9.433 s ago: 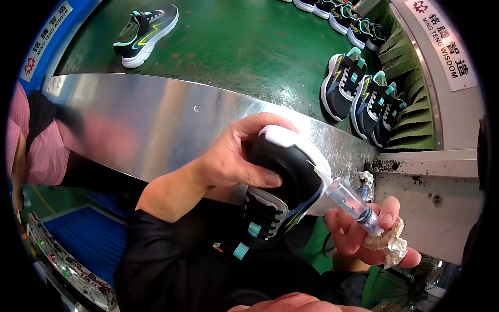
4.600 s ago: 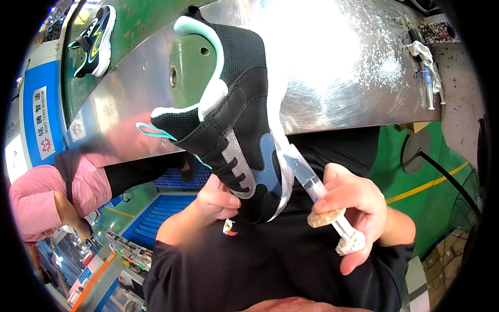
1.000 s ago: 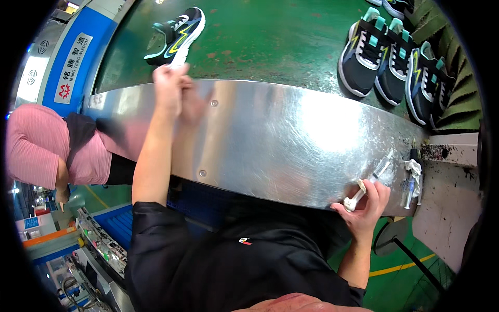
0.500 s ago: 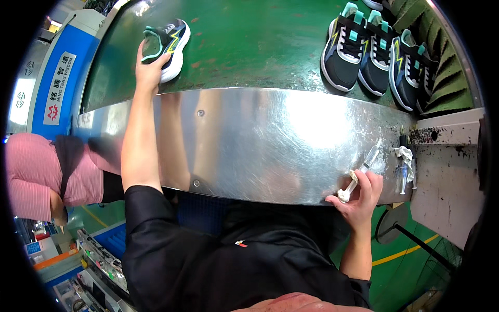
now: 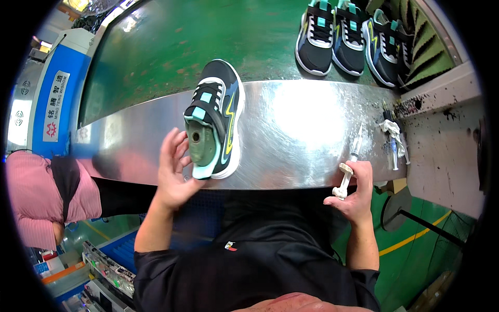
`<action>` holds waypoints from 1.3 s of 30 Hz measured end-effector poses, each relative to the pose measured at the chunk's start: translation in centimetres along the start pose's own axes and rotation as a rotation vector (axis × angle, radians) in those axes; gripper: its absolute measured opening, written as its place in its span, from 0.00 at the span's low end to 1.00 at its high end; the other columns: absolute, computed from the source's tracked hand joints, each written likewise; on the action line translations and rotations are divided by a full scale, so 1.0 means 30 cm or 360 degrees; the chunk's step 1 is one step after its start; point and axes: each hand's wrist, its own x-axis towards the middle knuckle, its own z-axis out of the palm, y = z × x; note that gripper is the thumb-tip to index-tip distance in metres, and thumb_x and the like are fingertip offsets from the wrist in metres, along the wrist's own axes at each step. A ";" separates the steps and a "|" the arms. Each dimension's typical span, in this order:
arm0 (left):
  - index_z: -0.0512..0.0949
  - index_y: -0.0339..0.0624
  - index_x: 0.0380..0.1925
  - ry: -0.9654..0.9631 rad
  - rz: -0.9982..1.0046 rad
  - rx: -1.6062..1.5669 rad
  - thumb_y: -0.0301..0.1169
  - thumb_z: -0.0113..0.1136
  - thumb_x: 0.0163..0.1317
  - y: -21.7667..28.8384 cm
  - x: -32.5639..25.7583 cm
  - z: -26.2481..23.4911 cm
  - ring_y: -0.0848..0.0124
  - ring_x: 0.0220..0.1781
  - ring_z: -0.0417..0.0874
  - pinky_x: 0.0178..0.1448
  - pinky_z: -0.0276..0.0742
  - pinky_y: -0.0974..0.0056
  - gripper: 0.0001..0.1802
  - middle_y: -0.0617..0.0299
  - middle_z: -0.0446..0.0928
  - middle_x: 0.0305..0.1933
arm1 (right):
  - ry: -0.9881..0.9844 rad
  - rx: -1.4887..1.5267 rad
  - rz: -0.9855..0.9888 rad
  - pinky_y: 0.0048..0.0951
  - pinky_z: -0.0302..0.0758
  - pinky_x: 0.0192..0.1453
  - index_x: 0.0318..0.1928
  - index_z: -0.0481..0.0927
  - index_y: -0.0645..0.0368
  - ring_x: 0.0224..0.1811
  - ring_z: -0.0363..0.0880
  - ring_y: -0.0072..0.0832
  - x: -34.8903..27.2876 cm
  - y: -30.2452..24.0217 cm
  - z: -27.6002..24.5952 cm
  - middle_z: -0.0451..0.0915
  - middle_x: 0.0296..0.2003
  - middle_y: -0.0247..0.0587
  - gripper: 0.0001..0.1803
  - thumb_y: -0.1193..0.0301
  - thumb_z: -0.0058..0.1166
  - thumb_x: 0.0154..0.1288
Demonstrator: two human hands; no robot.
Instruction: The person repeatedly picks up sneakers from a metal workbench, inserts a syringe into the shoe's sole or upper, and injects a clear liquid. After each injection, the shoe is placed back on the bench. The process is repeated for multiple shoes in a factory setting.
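A black sneaker [image 5: 214,122] with teal lining, yellow zigzag and white sole is over the metal tabletop, toe pointing away from me. A green shoe last [image 5: 202,144] fills its opening. My left hand [image 5: 176,171] is at the heel, thumb against the collar and fingers loosely curled along the left side. My right hand [image 5: 356,192], at the near edge on the right, is closed around a clear syringe [image 5: 355,148]. Its plunger end is caked with whitish residue, and its needle tip points away from me.
Several matching sneakers [image 5: 314,39] stand on the green conveyor belt [image 5: 208,36] at the far right, beside green flaps [image 5: 431,52]. Another syringe [image 5: 393,156] and a crumpled white wad [image 5: 391,129] lie at the table's right end. A person in pink [image 5: 47,197] is at left.
My left hand has brought the sneaker from the belt toward me, turning its heel to face me. My right hand still holds the syringe, now more upright in the picture.
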 end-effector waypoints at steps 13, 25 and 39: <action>0.74 0.36 0.48 -0.0127 -0.0794 0.0054 0.45 0.58 0.59 -0.161 0.659 -0.073 0.73 0.31 0.79 0.36 0.74 0.71 0.25 0.60 0.78 0.36 | 0.0190 0.0933 0.0741 0.24 0.69 0.49 0.61 0.65 0.63 0.44 0.71 0.22 -0.154 -0.035 -0.097 0.73 0.45 0.37 0.52 0.42 0.69 0.41; 0.67 0.32 0.50 -0.0400 -0.0046 -0.1176 0.29 0.60 0.54 0.166 0.430 0.149 0.66 0.43 0.82 0.49 0.79 0.64 0.24 0.50 0.77 0.43 | -0.0066 0.1398 0.0514 0.27 0.73 0.48 0.56 0.64 0.67 0.43 0.74 0.27 -0.090 -0.149 -0.118 0.72 0.41 0.40 0.57 0.40 0.72 0.32; 0.67 0.34 0.53 -0.0283 -0.0061 -0.1596 0.27 0.73 0.33 0.087 0.302 0.140 0.63 0.48 0.81 0.53 0.76 0.62 0.41 0.53 0.78 0.46 | -0.0696 0.2256 -0.0164 0.48 0.56 0.57 0.48 0.67 0.51 0.46 0.64 0.38 0.347 -0.386 -0.009 0.80 0.30 0.49 0.40 0.29 0.47 0.50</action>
